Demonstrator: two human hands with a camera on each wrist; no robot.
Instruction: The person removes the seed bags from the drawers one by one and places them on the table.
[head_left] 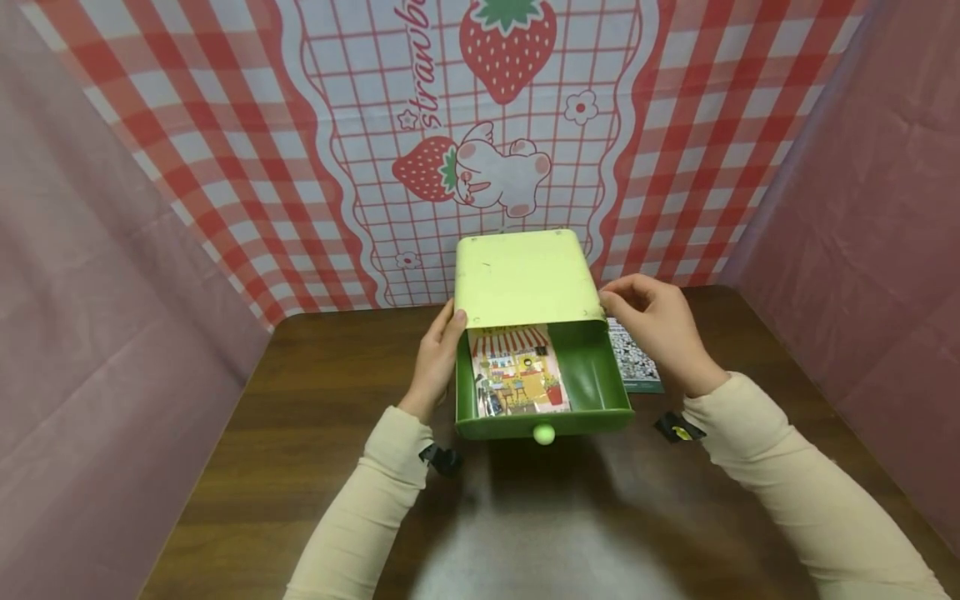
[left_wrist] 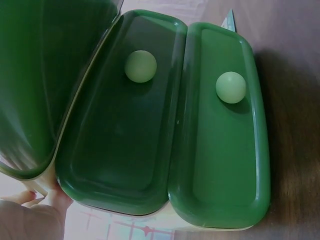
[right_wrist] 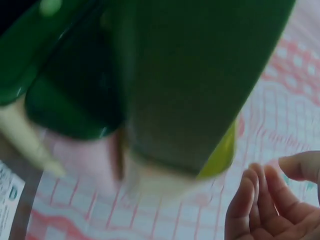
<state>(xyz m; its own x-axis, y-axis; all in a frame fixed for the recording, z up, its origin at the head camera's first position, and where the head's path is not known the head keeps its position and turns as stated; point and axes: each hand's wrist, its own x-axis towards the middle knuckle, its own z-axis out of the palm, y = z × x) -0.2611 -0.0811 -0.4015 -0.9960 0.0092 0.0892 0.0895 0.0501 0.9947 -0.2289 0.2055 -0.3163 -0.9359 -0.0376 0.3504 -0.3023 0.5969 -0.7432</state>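
Observation:
A pale yellow-green desktop drawer cabinet (head_left: pixel 528 279) stands on the table, its green top drawer (head_left: pixel 596 375) pulled out. In that drawer, to the left, lies a flat packet (head_left: pixel 517 375) printed with a shopfront under a striped awning. My left hand (head_left: pixel 435 358) rests against the cabinet's left side near the front edge, most of its fingers hidden. Beside the right side is my right hand (head_left: pixel 660 325), fingers bent and holding nothing; the right wrist view shows thumb and fingertips apart. Two lower drawers, a middle drawer (left_wrist: pixel 117 135) and a bottom drawer (left_wrist: pixel 220 150), are pushed in.
A printed sheet (head_left: pixel 636 358) with a dark green border lies on the wooden table (head_left: pixel 300 450) right of the cabinet, partly under my right hand. Behind hangs a red-and-white strawberry cloth (head_left: pixel 420 75). Pink curtains (head_left: pixel 847 208) flank both sides.

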